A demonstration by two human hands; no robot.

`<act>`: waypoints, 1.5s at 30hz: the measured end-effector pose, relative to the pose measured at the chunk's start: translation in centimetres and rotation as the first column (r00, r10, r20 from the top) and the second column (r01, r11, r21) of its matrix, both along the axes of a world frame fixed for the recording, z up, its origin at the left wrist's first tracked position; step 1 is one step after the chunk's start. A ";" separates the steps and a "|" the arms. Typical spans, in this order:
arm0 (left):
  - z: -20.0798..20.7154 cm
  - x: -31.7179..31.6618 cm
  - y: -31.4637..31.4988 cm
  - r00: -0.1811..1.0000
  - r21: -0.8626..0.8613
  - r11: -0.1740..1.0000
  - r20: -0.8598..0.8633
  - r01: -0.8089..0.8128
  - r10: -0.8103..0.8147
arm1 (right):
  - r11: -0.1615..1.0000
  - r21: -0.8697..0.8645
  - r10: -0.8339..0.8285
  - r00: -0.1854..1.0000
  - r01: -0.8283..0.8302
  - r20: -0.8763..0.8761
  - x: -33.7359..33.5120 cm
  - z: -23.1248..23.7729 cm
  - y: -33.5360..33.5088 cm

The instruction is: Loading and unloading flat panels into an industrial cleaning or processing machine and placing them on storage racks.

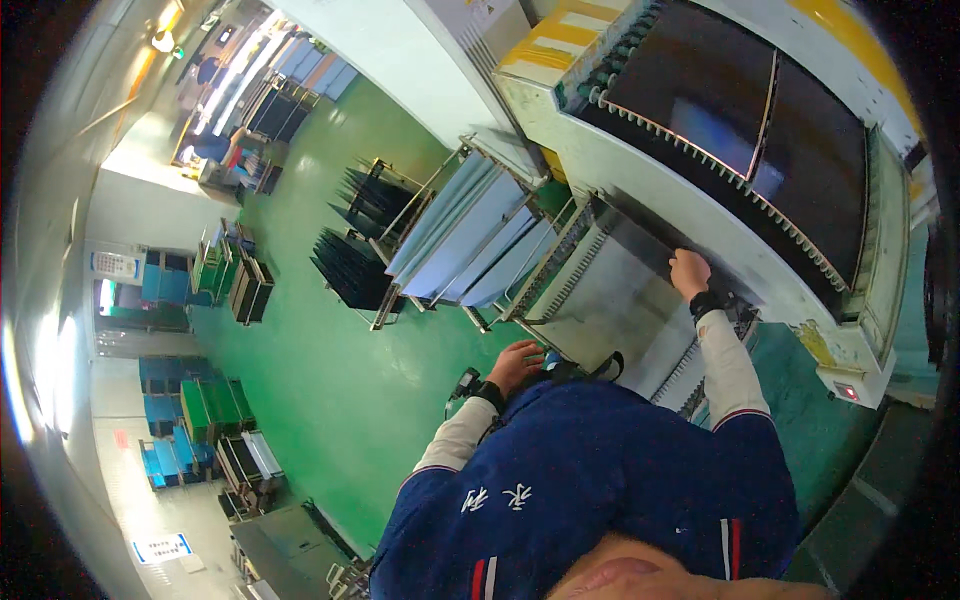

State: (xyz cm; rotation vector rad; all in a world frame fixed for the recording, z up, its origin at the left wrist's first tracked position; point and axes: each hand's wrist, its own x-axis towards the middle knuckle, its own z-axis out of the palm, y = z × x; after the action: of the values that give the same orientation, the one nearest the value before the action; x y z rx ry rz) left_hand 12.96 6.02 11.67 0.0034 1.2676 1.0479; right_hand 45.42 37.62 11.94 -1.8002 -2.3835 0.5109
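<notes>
My right hand (pixel 690 272) is raised and closed on the lower edge of a large dark panel (pixel 650 232) that lies at the mouth of a white conveyor machine (pixel 700 190). My left hand (pixel 518 362) hangs lower, fingers curled around the near corner of the same slotted metal rack (pixel 560 265) that stands under the panel. Two more dark panels (pixel 700 90) lie flat on the machine's rollers above. Both wrists wear dark bands, and the sleeves are white under a blue shirt.
A rack of pale blue sheets (pixel 460 235) stands left of the slotted rack. Racks of dark panels (pixel 350 265) sit on the green floor (pixel 330 380) beyond. Green and blue crates (pixel 190 420) line the left wall. A small control box (pixel 848 385) hangs from the machine at right.
</notes>
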 end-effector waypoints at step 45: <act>-8.3 -5.5 5.6 0.170 -0.260 0.485 -0.716 0.835 -0.677 | 0.760 -0.646 -0.527 -0.653 -0.075 -0.544 1.5 13.2 -14.0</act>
State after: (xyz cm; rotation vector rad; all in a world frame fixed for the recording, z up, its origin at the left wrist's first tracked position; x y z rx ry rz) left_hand 7.50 11.59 3.39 1.2930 1.5855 0.1662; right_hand 46.96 23.58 25.15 -0.7382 -0.0959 1.5818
